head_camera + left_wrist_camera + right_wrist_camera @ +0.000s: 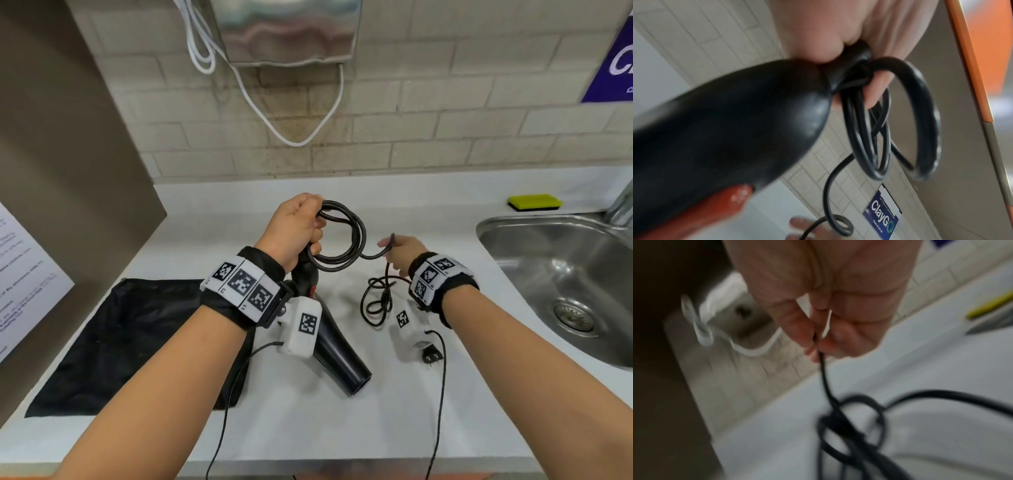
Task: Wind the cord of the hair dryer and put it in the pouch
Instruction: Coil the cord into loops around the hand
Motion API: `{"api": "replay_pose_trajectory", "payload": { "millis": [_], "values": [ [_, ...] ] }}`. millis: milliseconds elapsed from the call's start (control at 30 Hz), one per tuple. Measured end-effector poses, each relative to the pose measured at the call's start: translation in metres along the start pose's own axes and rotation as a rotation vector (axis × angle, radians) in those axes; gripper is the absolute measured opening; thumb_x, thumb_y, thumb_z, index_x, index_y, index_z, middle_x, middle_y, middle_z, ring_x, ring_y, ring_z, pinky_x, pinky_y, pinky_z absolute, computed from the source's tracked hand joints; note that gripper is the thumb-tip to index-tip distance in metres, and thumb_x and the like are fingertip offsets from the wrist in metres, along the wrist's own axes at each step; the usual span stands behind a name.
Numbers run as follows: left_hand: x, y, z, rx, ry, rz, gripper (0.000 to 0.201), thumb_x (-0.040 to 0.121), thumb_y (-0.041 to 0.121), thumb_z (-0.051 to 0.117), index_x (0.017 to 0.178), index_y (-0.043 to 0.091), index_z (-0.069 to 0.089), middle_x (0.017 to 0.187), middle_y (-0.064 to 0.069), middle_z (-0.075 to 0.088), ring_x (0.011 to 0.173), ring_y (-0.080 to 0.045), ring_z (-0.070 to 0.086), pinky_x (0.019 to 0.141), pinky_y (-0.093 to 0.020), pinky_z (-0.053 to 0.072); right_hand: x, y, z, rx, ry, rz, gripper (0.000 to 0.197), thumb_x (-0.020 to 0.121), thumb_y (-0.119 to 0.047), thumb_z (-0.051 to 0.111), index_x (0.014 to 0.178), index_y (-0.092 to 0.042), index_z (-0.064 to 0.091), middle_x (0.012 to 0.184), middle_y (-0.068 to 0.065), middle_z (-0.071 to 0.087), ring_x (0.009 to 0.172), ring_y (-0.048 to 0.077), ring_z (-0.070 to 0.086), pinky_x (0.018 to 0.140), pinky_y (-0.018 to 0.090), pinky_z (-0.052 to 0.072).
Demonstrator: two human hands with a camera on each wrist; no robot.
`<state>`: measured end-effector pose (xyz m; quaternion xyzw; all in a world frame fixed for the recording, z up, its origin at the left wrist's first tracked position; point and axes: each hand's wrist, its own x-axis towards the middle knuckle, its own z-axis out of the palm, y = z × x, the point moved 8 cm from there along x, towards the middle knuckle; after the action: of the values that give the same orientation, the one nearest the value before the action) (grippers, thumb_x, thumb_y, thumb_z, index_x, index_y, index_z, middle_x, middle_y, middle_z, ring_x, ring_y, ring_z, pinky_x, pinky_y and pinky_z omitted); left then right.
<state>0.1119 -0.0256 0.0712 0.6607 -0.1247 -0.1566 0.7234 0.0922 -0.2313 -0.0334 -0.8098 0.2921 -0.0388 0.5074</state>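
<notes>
Items on the white countertop, by count.
One black plastic hair dryer [337, 356], one black fabric pouch [137, 339], one yellow sponge [534, 201], two hands.

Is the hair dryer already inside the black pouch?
No: the left hand grips the hair dryer above the counter, beside the flat pouch.

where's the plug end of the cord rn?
In the head view the plug lies on the white counter, just under the right wrist's camera, right of the hair dryer and left of the sink.
</notes>
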Motion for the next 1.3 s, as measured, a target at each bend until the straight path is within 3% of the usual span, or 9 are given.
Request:
{"api": "replay_pose_trajectory", "payload": {
  "millis": [100, 267, 333, 467, 600, 733, 900, 1133, 1300],
  "values": [
    [0.004, -0.001, 0.005, 0.011, -0.017, 0.003, 0.025, 0.099, 0.017, 0.04, 0.075, 0.014, 0.044, 0.06, 0.0, 0.036, 0.034, -0.004, 0.028, 0.034, -0.014, 0.026, -0.014, -0.04, -0.006, 0.147, -0.013, -0.21, 0.055, 0.078, 0.017, 0.032, 0.119, -0.01, 0.058, 0.103, 0.008, 0.057, 0.073, 0.012, 0.049, 0.046, 0.005, 0.039],
    [0.009, -0.001, 0.01, 0.014, -0.026, 0.016, 0.024, 0.1, 0.016, 0.039, 0.076, 0.014, 0.044, 0.062, -0.001, 0.037, 0.035, -0.003, 0.03, 0.033, -0.016, 0.029, -0.056, -0.078, 0.009, 0.128, -0.348, -0.411, 0.06, 0.069, 0.016, 0.039, 0.115, -0.019, 0.055, 0.117, 0.011, 0.059, 0.107, 0.017, 0.049, 0.096, 0.032, 0.036],
    [0.01, -0.001, 0.012, 0.005, -0.03, 0.013, 0.024, 0.1, 0.016, 0.039, 0.076, 0.014, 0.043, 0.062, -0.001, 0.036, 0.034, -0.003, 0.03, 0.033, -0.016, 0.029, -0.07, -0.073, 0.02, -0.19, -0.467, -0.423, 0.051, 0.085, 0.0, 0.049, 0.129, -0.027, 0.047, 0.132, 0.001, 0.049, 0.125, 0.015, 0.038, 0.106, 0.032, 0.026],
    [0.011, -0.001, 0.015, -0.038, -0.046, -0.02, 0.024, 0.099, 0.019, 0.038, 0.075, 0.016, 0.041, 0.051, 0.004, 0.036, 0.037, -0.006, 0.026, 0.035, -0.017, 0.027, -0.071, -0.056, 0.024, -0.911, -0.34, -0.477, 0.048, 0.095, -0.038, 0.04, 0.142, -0.029, 0.031, 0.153, -0.008, 0.02, 0.144, 0.02, 0.005, 0.113, 0.054, -0.002],
    [0.01, -0.001, 0.019, -0.006, -0.065, -0.023, 0.024, 0.099, 0.02, 0.037, 0.075, 0.016, 0.041, 0.049, 0.005, 0.036, 0.038, -0.006, 0.025, 0.036, -0.017, 0.026, -0.067, -0.067, 0.028, -0.401, -0.306, -0.582, 0.045, 0.094, -0.021, 0.048, 0.138, -0.023, 0.037, 0.138, 0.002, 0.047, 0.128, 0.018, 0.04, 0.115, 0.042, 0.019],
    [0.011, 0.0, 0.018, 0.013, -0.067, -0.017, 0.025, 0.1, 0.02, 0.038, 0.076, 0.014, 0.042, 0.06, 0.0, 0.035, 0.036, -0.005, 0.027, 0.036, -0.017, 0.026, -0.073, -0.077, 0.035, 0.043, -0.413, -0.59, 0.02, 0.091, 0.001, 0.049, 0.102, -0.012, 0.059, 0.099, -0.001, 0.063, 0.089, 0.0, 0.059, 0.089, 0.016, 0.044],
    [0.008, 0.001, 0.017, 0.056, -0.084, -0.022, 0.027, 0.1, 0.022, 0.036, 0.076, 0.012, 0.043, 0.056, 0.002, 0.033, 0.038, -0.006, 0.025, 0.037, -0.017, 0.026, -0.065, -0.068, 0.033, 0.006, -0.297, -0.567, 0.021, 0.088, -0.002, 0.055, 0.079, -0.021, 0.062, 0.076, -0.013, 0.061, 0.064, -0.016, 0.055, 0.078, 0.009, 0.041],
    [0.008, 0.0, 0.02, 0.144, -0.115, -0.026, 0.025, 0.096, 0.027, 0.048, 0.075, 0.016, 0.041, 0.057, 0.003, 0.034, 0.037, -0.006, 0.025, 0.036, -0.019, 0.026, -0.066, -0.074, 0.022, -0.054, -0.191, -0.603, 0.015, 0.087, -0.004, 0.057, 0.084, -0.013, 0.069, 0.08, -0.004, 0.067, 0.077, 0.006, 0.061, 0.085, 0.018, 0.046],
    [0.009, -0.001, 0.02, 0.126, -0.124, 0.002, 0.021, 0.098, 0.016, 0.043, 0.078, 0.014, 0.043, 0.061, -0.001, 0.031, 0.035, -0.004, 0.025, 0.037, -0.015, 0.027, -0.058, -0.056, 0.014, 0.029, -0.12, -0.557, 0.023, 0.087, -0.002, 0.057, 0.074, -0.017, 0.07, 0.059, -0.012, 0.068, 0.052, -0.004, 0.061, 0.063, 0.007, 0.048]
  ]
}}
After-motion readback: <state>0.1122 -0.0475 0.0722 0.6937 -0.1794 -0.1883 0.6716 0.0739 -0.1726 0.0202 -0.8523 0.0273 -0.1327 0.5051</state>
